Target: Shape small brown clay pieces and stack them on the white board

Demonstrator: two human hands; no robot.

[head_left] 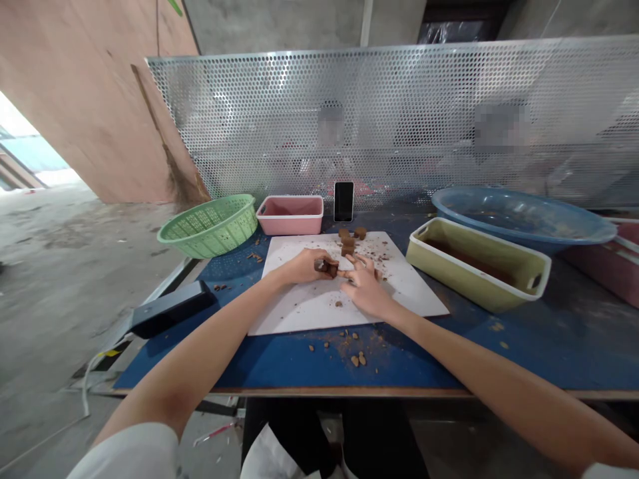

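Over a white board (309,306), my left hand (305,266) is closed around a dark brown block (327,268) with an angular, shiny side. What kind of thing it is does not show clearly. My right hand (368,287) comes in from the right with its fingers apart. Its thumb side is close to the block's right end; whether they touch I cannot tell. Just beyond those fingertips are brown lumps (348,247), with a rounded brown piece (360,233) farther back. Brown crumbs are scattered over the board.
A green basket (212,229) and pink bin (292,225) stand behind at left, a phone (343,201) upright at centre. An olive bin (469,269) and blue basin (519,229) are right. A dark case (172,309) lies left. Perforated metal panel (379,120) behind.
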